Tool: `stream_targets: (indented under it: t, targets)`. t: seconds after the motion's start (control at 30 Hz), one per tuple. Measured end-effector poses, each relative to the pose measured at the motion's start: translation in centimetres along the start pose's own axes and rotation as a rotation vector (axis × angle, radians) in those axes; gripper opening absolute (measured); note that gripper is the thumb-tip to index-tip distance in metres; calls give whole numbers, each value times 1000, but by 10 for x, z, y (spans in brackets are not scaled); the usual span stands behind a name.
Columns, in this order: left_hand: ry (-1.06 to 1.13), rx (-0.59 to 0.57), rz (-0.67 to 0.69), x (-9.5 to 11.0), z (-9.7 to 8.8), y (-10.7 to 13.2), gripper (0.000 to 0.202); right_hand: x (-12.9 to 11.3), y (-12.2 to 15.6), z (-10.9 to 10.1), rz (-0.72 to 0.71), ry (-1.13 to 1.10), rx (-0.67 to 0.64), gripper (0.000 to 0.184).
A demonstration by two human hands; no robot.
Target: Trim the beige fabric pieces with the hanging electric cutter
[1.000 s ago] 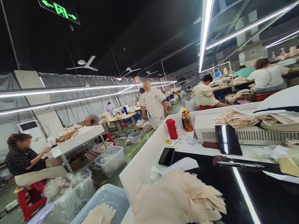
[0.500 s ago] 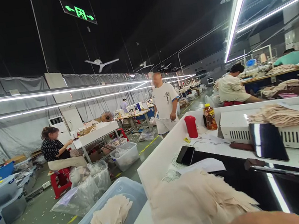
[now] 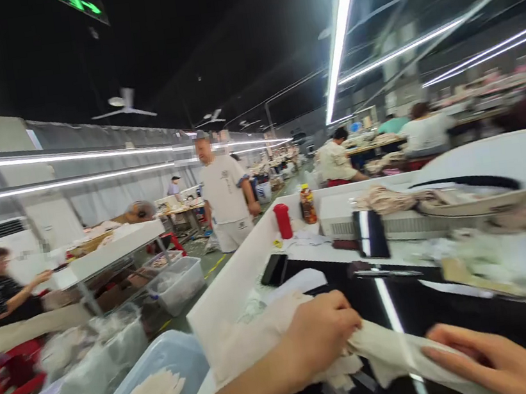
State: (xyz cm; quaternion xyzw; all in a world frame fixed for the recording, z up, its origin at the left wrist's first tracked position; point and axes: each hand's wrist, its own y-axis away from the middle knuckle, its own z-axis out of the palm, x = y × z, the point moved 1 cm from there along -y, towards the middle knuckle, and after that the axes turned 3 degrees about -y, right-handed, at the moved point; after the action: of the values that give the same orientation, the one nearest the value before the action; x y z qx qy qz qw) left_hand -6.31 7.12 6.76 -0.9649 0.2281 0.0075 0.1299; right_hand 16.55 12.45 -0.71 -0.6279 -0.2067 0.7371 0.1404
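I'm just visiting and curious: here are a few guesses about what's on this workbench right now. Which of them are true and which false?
1. Both hands are on a piece of beige fabric. True: the left hand grips the beige fabric piece and the right hand rests on its other end.
2. The red cup lies tipped over. False: the red cup stands upright near the far end of the bench.
3. A dark phone lies flat on the bench. True: the phone lies by the white side wall.
4. The blue bin is on the bench. False: the blue bin sits beside the bench, lower down, with beige pieces in it.
5. A person in a white T-shirt stands in the aisle. True.
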Motion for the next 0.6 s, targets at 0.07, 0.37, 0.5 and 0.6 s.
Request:
stream_targets:
  t: [0.07, 0.37, 0.5, 0.6]
  targets:
    - [-23, 10, 3, -3, 3, -7, 11, -3, -8, -22, 107, 350, -437, 37]
    - [-104, -73, -31, -15, 32, -58, 27, -1, -49, -69, 195, 780, -334, 15]
    - [-99, -128, -89, -22, 36, -74, 27, 15, -61, -84, 162, 825, -284, 15]
    - [-72, -156, -132, -25, 34, -79, 31, 26, -64, -90, 121, 845, -271, 19]
